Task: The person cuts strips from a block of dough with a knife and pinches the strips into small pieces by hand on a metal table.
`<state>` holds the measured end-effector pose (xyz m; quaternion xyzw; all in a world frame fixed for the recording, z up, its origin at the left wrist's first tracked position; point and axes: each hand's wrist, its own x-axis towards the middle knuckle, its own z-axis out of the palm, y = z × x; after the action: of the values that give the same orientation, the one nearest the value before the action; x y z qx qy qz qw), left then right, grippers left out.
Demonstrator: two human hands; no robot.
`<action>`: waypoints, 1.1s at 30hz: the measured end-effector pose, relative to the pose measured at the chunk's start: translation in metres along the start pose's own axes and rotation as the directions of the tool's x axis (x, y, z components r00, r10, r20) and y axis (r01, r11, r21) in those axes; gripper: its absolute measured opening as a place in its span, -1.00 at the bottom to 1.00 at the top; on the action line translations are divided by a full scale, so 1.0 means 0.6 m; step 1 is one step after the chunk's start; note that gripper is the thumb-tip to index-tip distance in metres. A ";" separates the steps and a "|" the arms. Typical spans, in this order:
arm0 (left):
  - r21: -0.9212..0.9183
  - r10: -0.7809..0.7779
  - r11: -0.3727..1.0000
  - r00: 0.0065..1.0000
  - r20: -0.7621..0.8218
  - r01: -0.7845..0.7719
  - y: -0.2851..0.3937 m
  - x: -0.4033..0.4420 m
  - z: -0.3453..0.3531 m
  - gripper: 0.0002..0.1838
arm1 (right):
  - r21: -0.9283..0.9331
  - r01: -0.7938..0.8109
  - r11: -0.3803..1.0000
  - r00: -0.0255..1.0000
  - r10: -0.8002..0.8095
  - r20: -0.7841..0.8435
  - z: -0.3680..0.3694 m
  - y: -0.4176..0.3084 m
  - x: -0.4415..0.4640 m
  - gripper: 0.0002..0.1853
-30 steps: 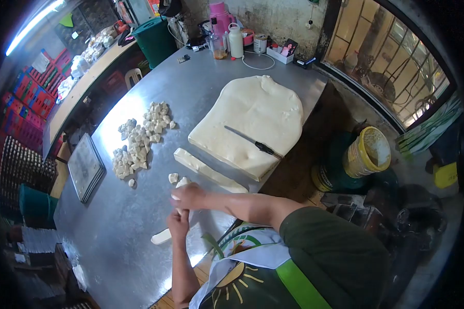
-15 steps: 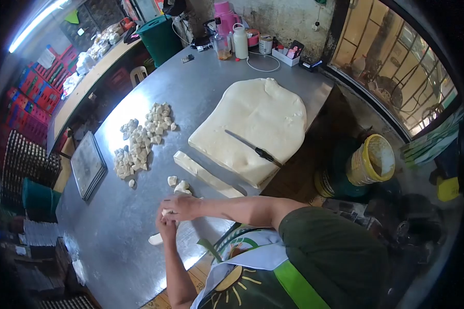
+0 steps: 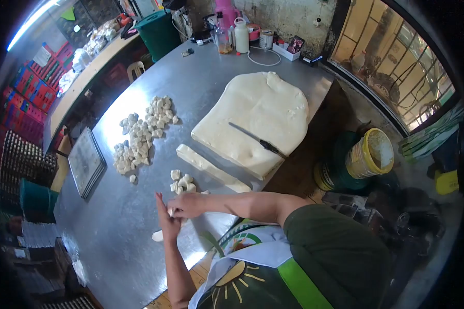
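My right hand [image 3: 189,205] reaches in from the right with its fingers closed on a small piece of dough [image 3: 171,211]. Beside it, my left hand [image 3: 167,219] is open, fingers extended away from me, its palm side close to that piece. Under my left wrist lies a pale dough strip [image 3: 158,236], partly hidden by the arm. Just beyond my right hand sits a small cluster of dough pieces [image 3: 184,181]. A longer cut strip of dough [image 3: 211,169] lies in front of the large dough slab [image 3: 258,113]. On the slab rests a knife [image 3: 252,138] with a dark handle.
Many dough chunks [image 3: 139,141] are heaped on the metal table [image 3: 123,206], near stacked trays [image 3: 86,162] on the left. A thermos [image 3: 226,13], a white bottle [image 3: 241,36] and a jar stand at the back. Right of the table is a yellow bucket [image 3: 360,159].
The fingers of my left hand have straightened and come away from around the dough piece. My right hand has shifted slightly right. The whole view has tilted a little.
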<state>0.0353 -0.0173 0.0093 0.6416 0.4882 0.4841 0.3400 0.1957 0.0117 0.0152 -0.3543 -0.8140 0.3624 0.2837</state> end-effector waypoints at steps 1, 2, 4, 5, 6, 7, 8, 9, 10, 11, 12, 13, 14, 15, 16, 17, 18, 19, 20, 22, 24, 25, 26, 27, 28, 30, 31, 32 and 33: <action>0.037 -0.028 0.999 0.991 0.132 0.023 -0.025 0.019 -0.024 -0.77 | 0.002 -0.006 1.000 1.000 0.006 0.003 0.001 -0.012 0.000 -0.59; 0.075 -0.056 0.996 0.963 0.264 0.037 -0.049 0.025 -0.038 -0.75 | 0.028 -0.022 0.999 0.997 0.024 -0.072 -0.001 -0.023 0.002 -0.60; 0.172 -0.112 0.983 0.959 0.260 0.068 -0.020 0.023 -0.019 -0.78 | 0.078 -0.042 0.996 0.972 0.059 -0.226 -0.012 -0.034 0.010 -0.61; 0.272 -0.169 0.957 0.956 0.240 0.101 0.004 0.019 -0.005 -0.81 | 0.076 -0.043 0.996 0.972 0.060 -0.229 -0.021 -0.031 0.016 -0.61; 0.370 -0.231 0.918 0.949 0.214 0.140 0.023 0.009 -0.003 -0.84 | -0.004 -0.243 0.970 0.958 0.240 -0.155 -0.028 -0.027 0.019 -0.59; 0.371 -0.233 0.918 0.948 0.217 0.141 0.036 0.000 -0.009 -0.84 | -0.099 -0.426 0.899 0.903 0.417 -0.098 -0.034 -0.024 0.019 -0.57; 0.332 -0.227 0.936 0.919 0.323 0.114 0.049 -0.003 -0.016 -0.77 | -0.099 -0.429 0.898 0.902 0.419 -0.107 -0.040 -0.008 0.016 -0.57; 0.289 -0.215 0.953 0.880 0.425 0.093 0.057 -0.006 -0.022 -0.69 | -0.165 -0.440 0.883 0.895 0.417 -0.155 -0.043 0.022 0.006 -0.57; 0.248 -0.207 0.965 0.829 0.519 0.086 0.059 -0.015 -0.031 -0.61 | -0.224 -0.451 0.864 0.889 0.414 -0.194 -0.039 0.042 -0.005 -0.57; 0.248 -0.211 0.965 0.831 0.515 0.092 0.047 -0.018 -0.039 -0.61 | -0.286 -0.456 0.843 0.887 0.404 -0.225 -0.030 0.057 -0.009 -0.57; 0.281 -0.271 0.947 0.858 0.437 0.156 0.022 -0.011 -0.043 -0.47 | -0.298 -0.447 0.843 0.892 0.396 -0.217 -0.034 0.051 -0.005 -0.57; 0.314 -0.334 0.923 0.871 0.360 0.224 -0.002 -0.006 -0.051 -0.32 | -0.272 -0.367 0.890 0.929 0.333 -0.163 -0.024 0.038 -0.003 -0.56; 0.343 -0.391 0.894 0.875 0.286 0.288 -0.010 -0.001 -0.059 -0.17 | -0.237 -0.288 0.928 0.956 0.268 -0.116 -0.015 0.018 -0.002 -0.55; 0.341 -0.385 0.897 0.878 0.285 0.283 -0.016 0.005 -0.065 -0.17 | -0.204 -0.206 0.957 0.978 0.194 -0.076 -0.013 0.002 0.004 -0.54; 0.323 -0.195 0.942 0.928 0.317 0.088 -0.023 0.018 -0.066 -0.07 | -0.213 -0.204 0.956 0.978 0.190 -0.085 -0.015 -0.012 0.013 -0.54; 0.299 -0.010 0.949 0.939 0.343 -0.099 -0.025 0.020 -0.064 0.03 | -0.135 -0.095 0.986 0.993 0.084 -0.084 -0.010 -0.029 0.017 -0.58; 0.275 0.159 0.923 0.918 0.362 -0.269 -0.028 0.008 -0.066 0.14 | -0.045 0.014 0.999 0.997 -0.018 -0.080 0.001 -0.041 0.014 -0.62; 0.281 0.144 0.926 0.922 0.358 -0.254 -0.031 -0.002 -0.073 0.14 | -0.034 0.012 0.999 0.998 -0.014 -0.069 0.007 -0.047 0.014 -0.62; 0.265 0.131 0.939 0.941 0.311 -0.219 -0.033 0.003 -0.080 0.13 | -0.022 0.008 1.000 0.998 -0.009 -0.063 0.003 -0.048 0.024 -0.64; 0.223 0.118 0.960 0.967 0.228 -0.169 -0.020 0.030 -0.080 0.12 | -0.007 -0.002 1.000 0.998 0.002 -0.070 -0.017 -0.050 0.040 -0.67; 0.085 0.146 0.983 0.975 0.166 -0.162 0.013 0.033 -0.061 0.12 | 0.006 0.060 0.998 0.993 -0.059 -0.099 -0.028 -0.062 0.035 -0.69; -0.054 0.162 0.986 0.982 0.098 -0.157 0.044 0.031 -0.050 0.11 | 0.021 0.123 0.992 0.985 -0.119 -0.125 -0.032 -0.071 0.031 -0.71; -0.189 0.166 0.969 0.986 0.030 -0.158 0.059 0.026 -0.044 0.10 | 0.040 0.185 0.982 0.972 -0.177 -0.153 -0.031 -0.076 0.024 -0.72; -0.181 0.164 0.971 0.986 0.030 -0.156 0.016 0.015 -0.052 0.10 | 0.047 0.189 0.981 0.972 -0.180 -0.153 -0.022 -0.066 0.017 -0.72; -0.053 -0.009 0.998 0.985 0.170 0.019 -0.065 0.000 -0.067 -0.03 | 0.029 0.164 0.986 0.980 -0.159 -0.120 -0.007 -0.043 0.009 -0.72; 0.260 -0.336 0.929 0.894 0.297 0.263 -0.110 -0.020 -0.085 -0.33 | -0.020 0.129 0.991 0.990 -0.130 -0.060 -0.005 -0.019 0.012 -0.71; 0.413 -0.472 0.846 0.833 0.289 0.337 -0.111 -0.020 -0.082 -0.50 | -0.024 0.144 0.989 0.987 -0.146 -0.068 -0.013 -0.017 0.016 -0.71; 0.416 -0.465 0.848 0.837 0.289 0.328 -0.096 -0.010 -0.075 -0.50 | -0.055 0.155 0.986 0.982 -0.160 -0.099 -0.035 -0.033 0.008 -0.73; 0.331 -0.412 0.891 0.860 0.300 0.311 -0.060 -0.009 -0.070 -0.57 | -0.078 0.153 0.985 0.979 -0.162 -0.124 -0.052 -0.055 -0.012 -0.74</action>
<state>-0.0157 -0.0134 -0.0125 0.6558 0.5914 0.2126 0.4184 0.2100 0.0022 0.0578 -0.3208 -0.8312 0.2871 0.3518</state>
